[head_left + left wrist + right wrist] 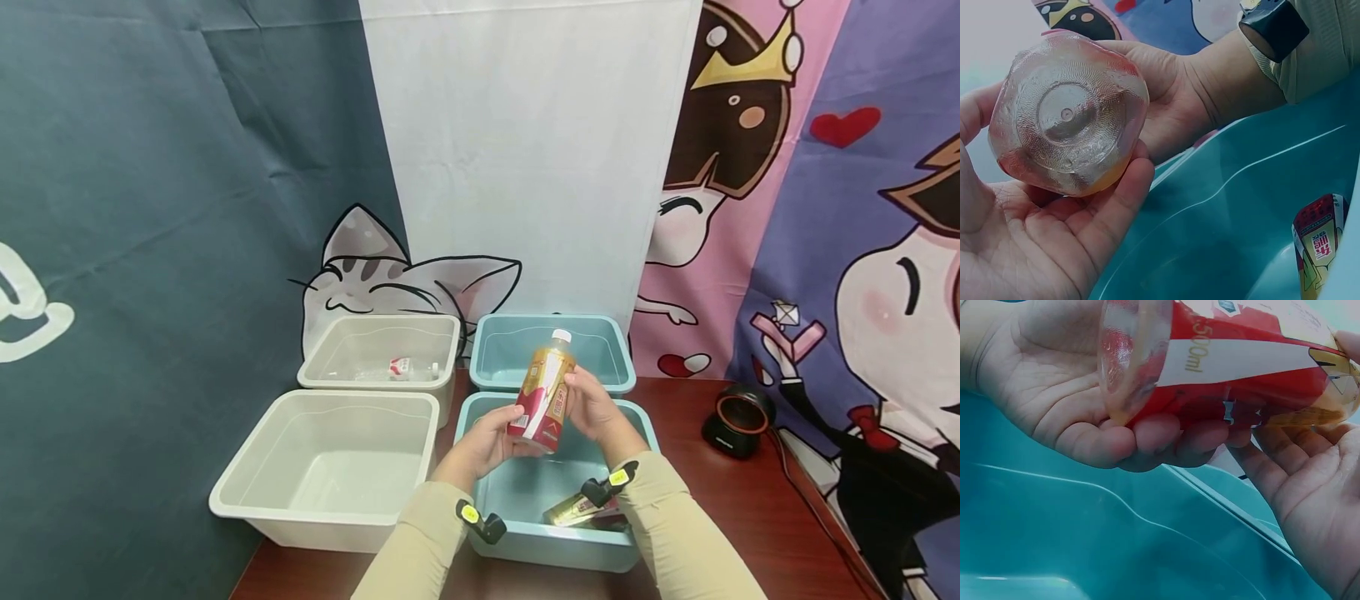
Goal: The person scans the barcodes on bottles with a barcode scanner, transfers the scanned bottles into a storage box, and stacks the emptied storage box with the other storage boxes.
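Observation:
Over the front blue bin [555, 554], both hands hold a drink bottle [543, 392] with a white cap and a gold, red and white label. My left hand [487, 446] grips its lower end, the fingers curled under the clear base in the left wrist view. Higher up, my right hand [592, 404] has its fingers round the side, near the gold part of the label. The bottle leans, cap away from me. Inside the bin lies a gold and dark red package [1321, 244], partly hidden by the right wrist in the head view.
A second blue bin [480, 354] stands behind. To the left are a front white bin [225, 492] and a rear one [309, 367], which holds a clear bottle [408, 368] with a red and white label. A black round device [738, 421] with a cable sits at right.

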`<state>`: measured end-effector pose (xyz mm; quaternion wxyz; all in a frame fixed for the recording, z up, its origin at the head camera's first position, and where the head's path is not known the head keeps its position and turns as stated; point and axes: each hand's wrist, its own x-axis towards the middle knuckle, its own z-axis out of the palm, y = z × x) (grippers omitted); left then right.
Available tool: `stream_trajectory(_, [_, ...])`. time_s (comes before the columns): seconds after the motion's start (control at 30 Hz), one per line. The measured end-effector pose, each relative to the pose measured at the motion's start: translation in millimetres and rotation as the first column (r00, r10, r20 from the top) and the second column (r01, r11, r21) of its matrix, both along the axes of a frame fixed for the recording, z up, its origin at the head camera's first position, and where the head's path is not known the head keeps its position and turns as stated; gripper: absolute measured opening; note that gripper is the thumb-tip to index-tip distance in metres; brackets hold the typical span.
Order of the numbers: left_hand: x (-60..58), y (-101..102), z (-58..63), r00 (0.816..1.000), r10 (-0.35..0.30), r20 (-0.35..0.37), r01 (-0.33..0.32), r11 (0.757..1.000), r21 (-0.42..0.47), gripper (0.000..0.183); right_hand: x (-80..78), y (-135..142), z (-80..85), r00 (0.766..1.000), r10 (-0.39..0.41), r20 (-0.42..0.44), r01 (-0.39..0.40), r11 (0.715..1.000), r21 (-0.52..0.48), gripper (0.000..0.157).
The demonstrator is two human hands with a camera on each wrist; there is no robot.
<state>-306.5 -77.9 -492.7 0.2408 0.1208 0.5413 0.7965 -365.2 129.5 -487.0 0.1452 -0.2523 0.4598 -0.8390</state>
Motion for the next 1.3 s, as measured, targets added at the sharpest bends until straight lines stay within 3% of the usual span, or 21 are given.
stream_trajectory(0.27, [1.7,2.2,0.2,0.999,0.041,0.016,-0.041,0.999,-0.018,0.055,-0.4,0.8,-0.1,1.0,-0.001,-0.016,0.001,1.0,-0.02,0.041])
stream_trajectory(0.63, [2.9,2.2,-2.6,0.992,0.124,-0.001,-0.123,0.986,-0.116,0.065,0.1,0.1,-0.9,0.997,-0.078,-0.002,0.078,0.997,0.027,0.036])
stream_trajectory(0.87, [2.8,2.9,-0.7,0.983,0.18,-0.02,-0.181,0.973,-0.145,0.061,-1.9,2.3,-0.1,0.99,-0.141,-0.017,0.142,0.988,0.062,0.035])
stream_trajectory(1.17, [-1.7,3.2,1.9,0.935,0.352,-0.052,-0.355,0.923,-0.145,0.039,-4.7,8.6,8.2,0.983,-0.185,-0.012,0.185,0.982,0.044,0.033])
stream_trajectory(1.3, [-2.0,4.2,5.7,0.891,0.439,-0.116,-0.454,0.873,-0.179,0.032,-6.2,14.5,14.1,0.977,-0.21,-0.023,0.211,0.977,0.038,0.033])
